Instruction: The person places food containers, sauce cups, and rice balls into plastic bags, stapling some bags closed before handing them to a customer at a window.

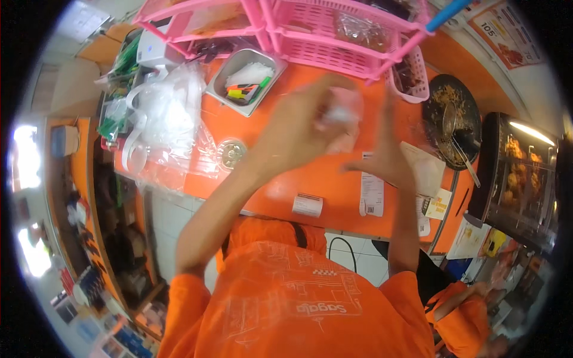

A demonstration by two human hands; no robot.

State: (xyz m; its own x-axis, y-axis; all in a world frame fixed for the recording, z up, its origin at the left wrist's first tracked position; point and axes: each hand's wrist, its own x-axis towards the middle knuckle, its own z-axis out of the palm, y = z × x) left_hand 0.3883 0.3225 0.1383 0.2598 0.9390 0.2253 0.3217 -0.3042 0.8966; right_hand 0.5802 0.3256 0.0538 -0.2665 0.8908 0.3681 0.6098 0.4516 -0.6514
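Note:
My left hand [309, 123] is raised over the orange counter [264, 197], its fingers closed on a thin, pinkish translucent plastic bag [347, 118]. Motion blur hides the bag's contents, if any. My right hand [387, 156], also blurred, is to the right of the bag with thumb and fingers spread and nothing in it. Beneath and beside that hand lies a long printed paper slip [372, 188]. A shorter curled slip [307, 205] rests near the counter's front edge.
Pink plastic racks [322, 53] line the back. A metal tray [246, 105] holds markers; clear plastic bags [170, 121] are heaped at left. Rightward are a dark pan [470, 100] with a ladle, a lit food display case [519, 179] and another person's orange sleeve [465, 322].

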